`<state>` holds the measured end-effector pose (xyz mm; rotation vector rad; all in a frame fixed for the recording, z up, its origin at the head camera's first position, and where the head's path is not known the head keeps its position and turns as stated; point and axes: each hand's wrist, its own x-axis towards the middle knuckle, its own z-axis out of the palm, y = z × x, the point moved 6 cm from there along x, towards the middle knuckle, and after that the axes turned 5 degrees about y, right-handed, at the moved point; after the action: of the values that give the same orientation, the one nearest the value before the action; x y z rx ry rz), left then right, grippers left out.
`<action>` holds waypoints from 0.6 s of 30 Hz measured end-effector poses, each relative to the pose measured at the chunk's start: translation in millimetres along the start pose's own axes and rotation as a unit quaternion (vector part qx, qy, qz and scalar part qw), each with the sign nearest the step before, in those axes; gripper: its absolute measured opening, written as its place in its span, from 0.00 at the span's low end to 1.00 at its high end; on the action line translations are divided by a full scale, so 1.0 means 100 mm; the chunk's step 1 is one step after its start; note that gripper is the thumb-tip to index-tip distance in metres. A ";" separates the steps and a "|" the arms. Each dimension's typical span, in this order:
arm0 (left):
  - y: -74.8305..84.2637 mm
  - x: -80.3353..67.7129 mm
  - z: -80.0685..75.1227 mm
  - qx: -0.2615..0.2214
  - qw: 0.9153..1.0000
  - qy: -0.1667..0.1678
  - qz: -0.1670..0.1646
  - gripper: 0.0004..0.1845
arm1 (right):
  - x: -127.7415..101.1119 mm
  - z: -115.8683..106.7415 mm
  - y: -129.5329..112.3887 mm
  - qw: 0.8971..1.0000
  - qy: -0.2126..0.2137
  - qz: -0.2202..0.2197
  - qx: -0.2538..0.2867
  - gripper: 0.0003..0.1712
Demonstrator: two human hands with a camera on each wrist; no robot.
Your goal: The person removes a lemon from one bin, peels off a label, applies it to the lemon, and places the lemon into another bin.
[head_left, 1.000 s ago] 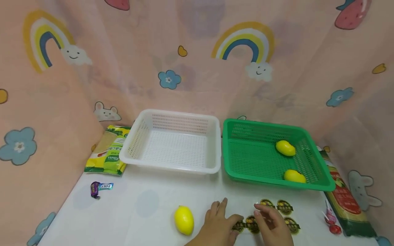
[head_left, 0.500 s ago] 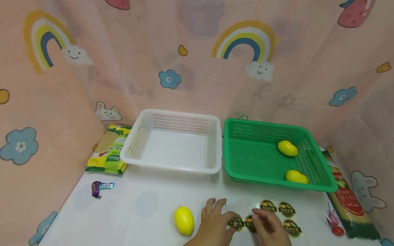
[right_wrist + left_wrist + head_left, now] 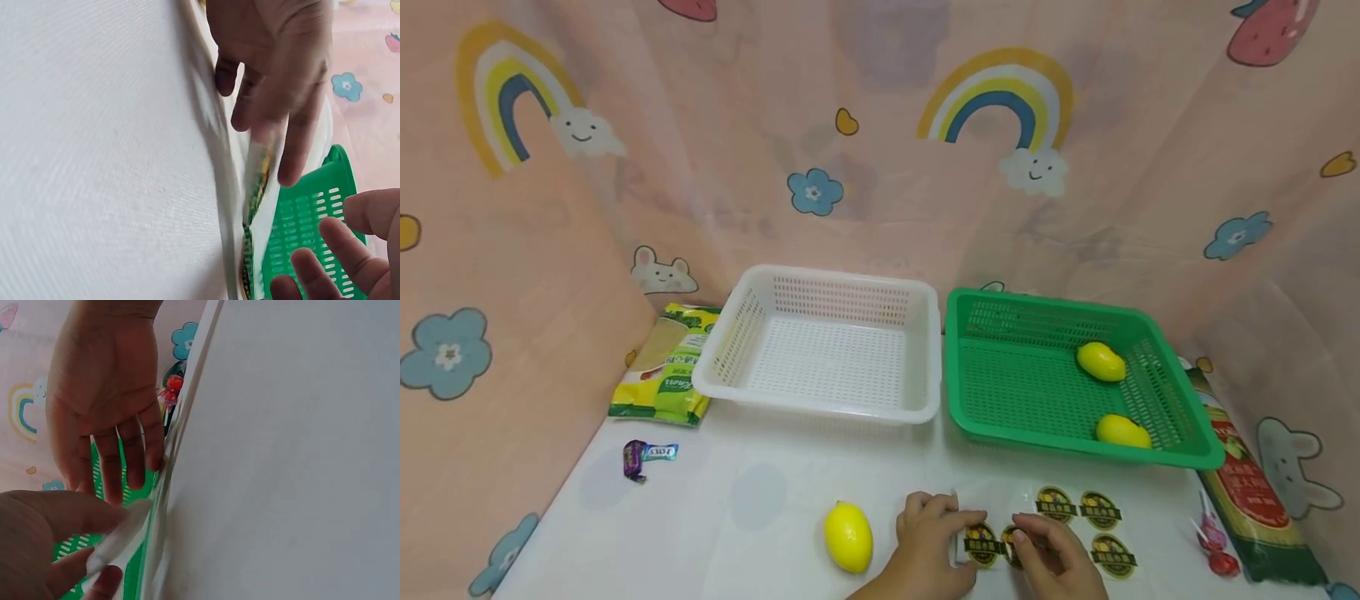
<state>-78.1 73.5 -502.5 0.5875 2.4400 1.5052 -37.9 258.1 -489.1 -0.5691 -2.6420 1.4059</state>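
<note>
A sheet of round black-and-gold stickers (image 3: 1114, 556) lies on the white table in the head view, its left part between the hands. My left hand (image 3: 928, 546) pinches the left edge of this sheet; in the left wrist view thumb and fingers (image 3: 109, 581) close on its white edge, which is raised off the table. My right hand (image 3: 1060, 560) hovers over the sheet's middle, partly hiding a sticker. In the right wrist view the right hand's fingers (image 3: 309, 275) are spread, holding nothing. A yellow lemon (image 3: 848, 537) sits left of my left hand.
Behind the hands stand a white basket (image 3: 820, 408) and a green basket (image 3: 1000, 432) with two lemons (image 3: 1101, 362). A yellow-green packet (image 3: 662, 367) and wrapped candies (image 3: 635, 461) lie left. At right are lollipops (image 3: 1213, 542) and a long red-green bag (image 3: 1255, 487).
The left hand's fingers have curled in and now pinch the sheet, whose left edge has come up slightly. The right hand has stayed nearly in place.
</note>
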 end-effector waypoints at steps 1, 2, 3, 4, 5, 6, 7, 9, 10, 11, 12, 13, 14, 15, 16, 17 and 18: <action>0.01 -0.01 0.00 -0.022 1.000 -0.003 0.005 0.29 | 0.00 -0.01 0.00 1.000 -0.001 0.004 -0.001 0.16; 0.03 -0.01 0.00 -0.039 0.999 -0.005 0.012 0.29 | 0.00 -0.01 0.00 1.000 -0.004 0.004 0.001 0.17; 0.04 -0.02 0.00 -0.055 0.998 -0.007 0.018 0.30 | 0.00 -0.02 0.00 1.000 -0.005 0.004 0.004 0.17; 0.05 -0.03 0.00 -0.069 0.997 -0.007 0.024 0.31 | -0.01 -0.02 -0.01 1.000 -0.007 0.004 0.008 0.17; 0.06 -0.04 0.00 -0.086 0.996 -0.006 0.027 0.32 | -0.01 -0.03 -0.02 1.000 -0.006 0.003 0.010 0.17; 0.07 -0.04 0.00 -0.101 0.994 -0.004 0.030 0.32 | -0.02 -0.04 -0.03 1.000 -0.005 0.001 0.014 0.17; 0.08 -0.04 -0.01 -0.118 0.992 0.002 0.033 0.31 | -0.02 -0.04 -0.05 1.000 -0.003 -0.001 0.016 0.17; 0.10 -0.05 -0.02 -0.151 0.987 0.024 0.039 0.29 | -0.04 -0.06 -0.08 1.000 0.007 -0.007 0.016 0.17; 0.11 -0.04 -0.03 -0.167 0.984 0.038 0.040 0.27 | -0.05 -0.07 -0.10 1.000 0.011 -0.012 0.016 0.17; 0.12 -0.04 -0.04 -0.183 0.981 0.052 0.041 0.24 | -0.06 -0.08 -0.12 1.000 0.017 -0.015 0.011 0.17; 0.12 -0.05 -0.05 -0.191 0.978 0.067 0.042 0.22 | -0.07 -0.09 -0.13 1.000 0.022 -0.017 0.008 0.17; 0.13 -0.05 -0.07 -0.197 0.976 0.082 0.041 0.20 | -0.07 -0.09 -0.15 1.000 0.026 -0.015 0.002 0.17; 0.14 -0.06 -0.08 -0.203 0.974 0.093 0.038 0.19 | -0.08 -0.10 -0.15 1.000 0.028 -0.013 -0.006 0.17; 0.14 -0.06 -0.09 -0.209 0.972 0.102 0.034 0.18 | -0.09 -0.11 -0.16 0.999 0.027 -0.011 -0.014 0.18; 0.15 -0.07 -0.09 -0.216 0.970 0.109 0.030 0.18 | -0.10 -0.12 -0.17 0.999 0.028 -0.008 -0.023 0.19; 0.15 -0.08 -0.10 -0.224 0.968 0.114 0.027 0.18 | -0.11 -0.13 -0.17 0.999 0.029 -0.003 -0.033 0.21; 0.16 -0.09 -0.10 -0.233 0.965 0.117 0.024 0.18 | -0.11 -0.14 -0.18 0.999 0.030 0.000 -0.038 0.22</action>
<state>-70.4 67.5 -484.0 0.3925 2.1089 2.1817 -28.8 255.5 -465.6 -0.6103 -2.6585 1.2715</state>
